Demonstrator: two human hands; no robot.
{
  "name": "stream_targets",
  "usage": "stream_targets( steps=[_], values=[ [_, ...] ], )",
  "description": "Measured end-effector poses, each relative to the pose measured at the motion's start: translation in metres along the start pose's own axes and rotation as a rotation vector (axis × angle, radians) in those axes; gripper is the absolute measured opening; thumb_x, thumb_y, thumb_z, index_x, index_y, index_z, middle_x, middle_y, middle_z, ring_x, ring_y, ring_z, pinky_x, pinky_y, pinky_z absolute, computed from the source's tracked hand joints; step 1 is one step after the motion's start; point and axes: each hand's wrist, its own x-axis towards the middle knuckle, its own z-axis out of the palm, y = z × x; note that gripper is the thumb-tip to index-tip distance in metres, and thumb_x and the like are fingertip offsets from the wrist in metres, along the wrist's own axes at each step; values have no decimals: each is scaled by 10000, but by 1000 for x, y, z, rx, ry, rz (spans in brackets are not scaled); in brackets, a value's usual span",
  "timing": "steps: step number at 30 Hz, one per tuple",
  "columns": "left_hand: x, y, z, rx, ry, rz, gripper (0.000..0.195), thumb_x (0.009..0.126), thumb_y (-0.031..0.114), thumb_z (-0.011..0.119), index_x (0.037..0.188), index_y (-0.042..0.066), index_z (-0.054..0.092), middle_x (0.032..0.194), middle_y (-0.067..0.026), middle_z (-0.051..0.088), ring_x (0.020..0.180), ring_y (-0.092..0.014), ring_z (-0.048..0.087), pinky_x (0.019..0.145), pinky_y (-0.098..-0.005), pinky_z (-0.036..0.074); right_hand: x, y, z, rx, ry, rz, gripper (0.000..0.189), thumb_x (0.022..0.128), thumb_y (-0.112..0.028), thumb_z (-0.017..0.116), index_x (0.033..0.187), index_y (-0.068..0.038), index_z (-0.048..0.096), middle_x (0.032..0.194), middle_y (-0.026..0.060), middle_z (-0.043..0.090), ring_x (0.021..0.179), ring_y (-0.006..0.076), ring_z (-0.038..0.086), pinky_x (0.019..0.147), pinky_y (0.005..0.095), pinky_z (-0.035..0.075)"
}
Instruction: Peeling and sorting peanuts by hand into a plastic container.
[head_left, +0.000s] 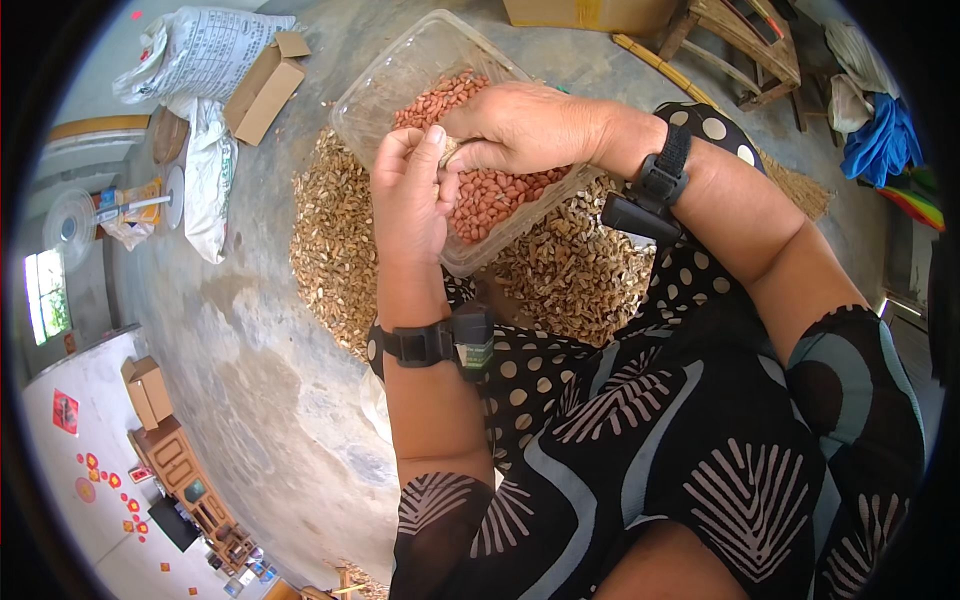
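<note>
Between the fingertips of both hands is a peanut pod (450, 149), mostly covered by the fingers. My left hand (409, 195) grips it from the near left side, thumb pointing up. From the right, my right hand (517, 124) pinches it between thumb and curled fingers. Below them sits a clear plastic tub (367, 94), tilted in view, with many red-skinned peanut kernels (495, 202) inside. Part of the kernels is hidden behind the hands. Heaps of tan peanut shells (330, 232) lie on the floor left of the tub and nearer my legs.
On the concrete floor (255, 315), a woven sack (217, 52) and an open cardboard box (266, 90) stand at the far left. A larger carton (592, 13) is beyond the tub. A wooden stool (739, 45) and a broom (795, 184) are at right.
</note>
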Motion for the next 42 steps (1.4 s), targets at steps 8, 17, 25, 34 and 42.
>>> stream_targets(
  steps=[8, 17, 25, 34, 42],
  values=[
    [1, -6, -7, -83, -40, 31, 93, 916, 133, 564, 926, 49, 529, 692, -47, 563, 478, -79, 469, 388, -173, 301, 3, 4, 7, 44, 5, -26, 306, 871, -319, 591, 933, -20, 601, 816, 190, 622, 818, 380, 593, 715, 443, 464],
    [1, -6, -7, -207, -13, 40, 112, 918, 144, 560, 946, 39, 534, 725, -59, 576, 511, -88, 483, 411, -178, 341, 7, 13, 12, 382, 104, -145, 274, 868, -258, 643, 991, -15, 610, 813, 109, 637, 773, 243, 602, 699, 358, 472],
    [4, -6, -2, -155, -33, 15, 115, 915, 159, 571, 868, 67, 521, 720, -86, 592, 450, -68, 430, 396, -180, 317, 9, 11, 11, 483, 116, 13, 170, 840, -123, 668, 944, 6, 626, 787, 68, 653, 730, 100, 575, 693, 279, 485],
    [0, -5, 3, -250, -15, 12, 121, 923, 171, 554, 869, 68, 522, 713, -64, 568, 511, -61, 454, 409, -183, 334, 11, 12, 15, 791, 108, 13, 108, 892, -134, 631, 898, -31, 600, 774, -27, 603, 756, 43, 537, 723, 232, 461],
    [-1, -6, 4, -259, -16, 9, 116, 912, 183, 557, 905, 70, 529, 737, -55, 561, 518, -65, 450, 407, -180, 333, 13, 16, 19, 836, 129, 17, 145, 890, -191, 645, 921, -51, 623, 765, -35, 602, 688, 33, 514, 639, 214, 448]
  ],
)
